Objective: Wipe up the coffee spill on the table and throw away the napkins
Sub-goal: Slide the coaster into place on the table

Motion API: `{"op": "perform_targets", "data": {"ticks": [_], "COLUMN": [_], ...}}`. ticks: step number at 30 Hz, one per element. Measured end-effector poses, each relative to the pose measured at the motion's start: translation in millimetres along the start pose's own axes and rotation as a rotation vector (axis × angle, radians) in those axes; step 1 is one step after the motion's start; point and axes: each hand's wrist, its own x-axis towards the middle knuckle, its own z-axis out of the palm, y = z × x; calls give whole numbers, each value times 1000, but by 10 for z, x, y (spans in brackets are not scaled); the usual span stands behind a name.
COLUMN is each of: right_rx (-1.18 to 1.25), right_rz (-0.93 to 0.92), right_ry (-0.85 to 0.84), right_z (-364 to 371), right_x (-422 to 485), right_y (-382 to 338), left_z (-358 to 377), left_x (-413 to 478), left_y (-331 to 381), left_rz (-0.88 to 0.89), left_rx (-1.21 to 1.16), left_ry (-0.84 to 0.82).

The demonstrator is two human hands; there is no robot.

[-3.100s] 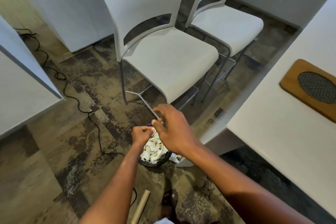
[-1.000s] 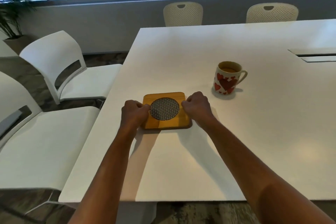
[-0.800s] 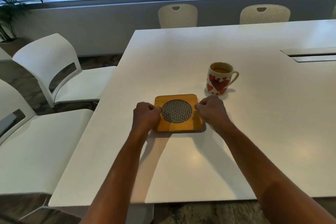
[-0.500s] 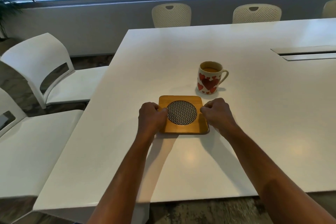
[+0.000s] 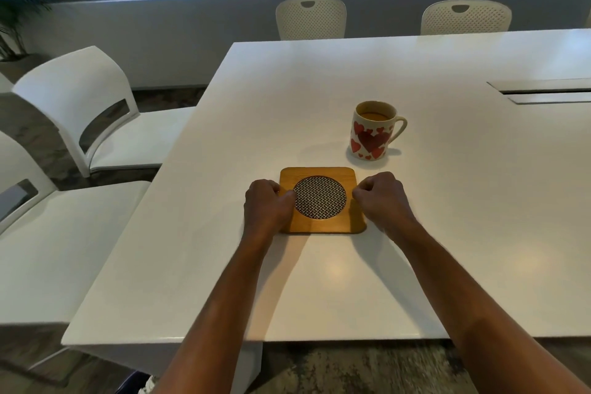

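On the white table point(image 5: 256, 99) lies a square wooden trivet point(image 5: 319, 224) with a round metal mesh centre. My left hand point(image 5: 267, 206) grips its left edge with curled fingers, thumb on top. My right hand point(image 5: 382, 200) grips its right edge the same way. A white mug point(image 5: 371, 134) with red hearts, holding brown coffee, stands just beyond the trivet's far right corner. No spill and no napkins show on the table.
Two white chairs point(image 5: 96, 125) point(image 5: 57, 240) stand along the table's left side. Two cream chairs point(image 5: 311, 19) point(image 5: 465, 17) stand at the far edge. A cable hatch point(image 5: 543, 94) is set into the table at right. A plant point(image 5: 16, 9) is far left.
Three seconds ago both hands were over a floor bin full of napkins. Over the last second both hands slid the trivet right, closer to the mug.
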Motion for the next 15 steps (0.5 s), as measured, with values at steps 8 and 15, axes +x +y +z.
{"op": "perform_targets", "data": {"ticks": [8, 15], "right_rx": [19, 25], "right_rz": [2, -3], "right_ry": [5, 9], "right_z": [18, 29], "right_x": [-12, 24], "right_y": [17, 27], "left_z": [0, -11], "left_x": [47, 86], "left_y": [-36, -74], "left_rz": [-4, 18], "left_rx": [-12, 4], "left_ry": [-1, -13]}}
